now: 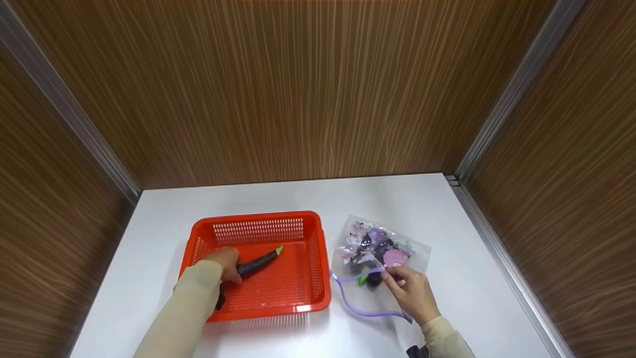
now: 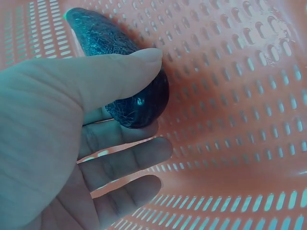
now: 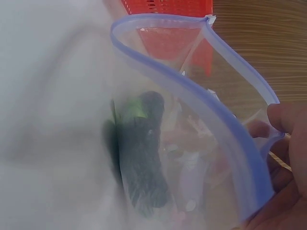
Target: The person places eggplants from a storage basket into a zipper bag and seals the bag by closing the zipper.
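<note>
Inside the red basket (image 1: 278, 296), my left hand (image 1: 226, 263) pinches a dark eggplant (image 1: 258, 264) with a green tip. The left wrist view shows the thumb over the rounded end of this eggplant (image 2: 103, 36), the other fingers spread below it. My right hand (image 1: 412, 293) pinches the purple zip edge (image 1: 360, 276) of a clear zip bag (image 1: 421, 256) printed with pink, purple and dark shapes. The bag's mouth gapes toward me. Through its film, the right wrist view shows a dark, blurred piece (image 3: 141, 158) with green at one end.
The basket stands on a white table (image 1: 258, 199), with the bag lying close to its right side. Wood-grain panels (image 1: 298, 99) rise behind the table and along both sides. A metal rail (image 1: 512, 268) runs along the table's right edge.
</note>
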Available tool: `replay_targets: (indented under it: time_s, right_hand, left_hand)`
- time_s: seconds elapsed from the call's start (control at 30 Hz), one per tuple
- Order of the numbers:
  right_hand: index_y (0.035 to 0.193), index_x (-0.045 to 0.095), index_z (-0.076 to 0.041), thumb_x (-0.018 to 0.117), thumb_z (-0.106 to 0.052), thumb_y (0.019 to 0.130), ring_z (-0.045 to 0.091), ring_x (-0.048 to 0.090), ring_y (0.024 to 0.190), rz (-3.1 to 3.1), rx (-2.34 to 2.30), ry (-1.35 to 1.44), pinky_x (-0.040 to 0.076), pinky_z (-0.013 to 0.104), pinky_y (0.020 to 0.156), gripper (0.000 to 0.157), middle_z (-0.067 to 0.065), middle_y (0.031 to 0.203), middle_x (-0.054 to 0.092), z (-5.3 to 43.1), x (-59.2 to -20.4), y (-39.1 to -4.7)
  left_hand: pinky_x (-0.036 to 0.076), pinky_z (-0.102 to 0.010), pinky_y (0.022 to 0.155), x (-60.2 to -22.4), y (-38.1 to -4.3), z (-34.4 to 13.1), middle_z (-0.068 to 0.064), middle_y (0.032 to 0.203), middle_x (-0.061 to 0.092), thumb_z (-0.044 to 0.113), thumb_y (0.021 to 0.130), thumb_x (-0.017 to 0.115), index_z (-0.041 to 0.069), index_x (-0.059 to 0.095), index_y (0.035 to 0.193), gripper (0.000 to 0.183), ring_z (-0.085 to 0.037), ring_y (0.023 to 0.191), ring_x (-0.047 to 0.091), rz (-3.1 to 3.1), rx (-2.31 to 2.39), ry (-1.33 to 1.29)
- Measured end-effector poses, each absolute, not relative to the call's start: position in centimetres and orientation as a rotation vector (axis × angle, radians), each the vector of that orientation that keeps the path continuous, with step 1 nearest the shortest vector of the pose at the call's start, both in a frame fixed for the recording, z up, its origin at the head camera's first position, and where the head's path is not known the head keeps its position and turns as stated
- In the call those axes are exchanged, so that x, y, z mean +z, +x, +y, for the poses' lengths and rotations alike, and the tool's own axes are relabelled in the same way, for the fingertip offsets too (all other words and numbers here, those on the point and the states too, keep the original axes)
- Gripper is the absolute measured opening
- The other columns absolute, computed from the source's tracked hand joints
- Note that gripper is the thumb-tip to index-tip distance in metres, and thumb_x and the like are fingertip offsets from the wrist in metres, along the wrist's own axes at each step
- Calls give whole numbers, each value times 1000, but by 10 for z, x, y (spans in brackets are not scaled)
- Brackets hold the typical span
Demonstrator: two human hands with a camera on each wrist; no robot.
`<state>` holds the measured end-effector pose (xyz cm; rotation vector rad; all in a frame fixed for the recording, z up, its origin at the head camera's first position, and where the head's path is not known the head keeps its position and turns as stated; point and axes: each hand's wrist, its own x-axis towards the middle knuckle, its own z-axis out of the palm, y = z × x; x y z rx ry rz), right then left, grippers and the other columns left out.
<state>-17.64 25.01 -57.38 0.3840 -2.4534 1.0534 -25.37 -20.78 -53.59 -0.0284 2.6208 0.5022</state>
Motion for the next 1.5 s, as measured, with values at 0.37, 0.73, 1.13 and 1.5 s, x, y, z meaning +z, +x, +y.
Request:
replay_targets:
  time_s: [0.37, 0.73, 1.13, 1.5]
  right_hand:
    - [82, 72, -12, 73, -19, 85, 2, 58, 67, -2446, 1046, 403, 52, 31, 57, 7, -15, 75, 64, 250, -575, -185]
    - [82, 72, -16, 72, -19, 86, 1, 58, 67, -2436, 1037, 415, 51, 32, 56, 6, -18, 74, 63, 249, -576, -199]
    - [81, 72, -19, 74, -18, 85, 3, 57, 68, -2468, 1033, 323, 46, 25, 60, 4, -19, 74, 62, 249, -573, -211]
    - [81, 72, -22, 74, -18, 85, 4, 58, 69, -2493, 1018, 263, 46, 25, 60, 6, -18, 74, 63, 250, -567, -220]
  left_hand:
    - [48, -34, 65, -521, -263, -207, -1, 78, 59, 25, 73, 85, 14, 66, 91, 28, -20, 72, 55, 2702, 466, 65]
    - [51, -38, 78, -486, -268, -208, 0, 85, 61, 34, 73, 84, 16, 67, 98, 35, -21, 81, 55, 2754, 562, 126]
    - [51, -35, 76, -464, -250, -199, 2, 85, 61, 36, 74, 83, 17, 64, 100, 36, -19, 81, 56, 2837, 734, 194]
    - [50, -32, 70, -454, -237, -181, 6, 82, 63, 35, 75, 82, 20, 65, 96, 31, -17, 76, 58, 2860, 971, 309]
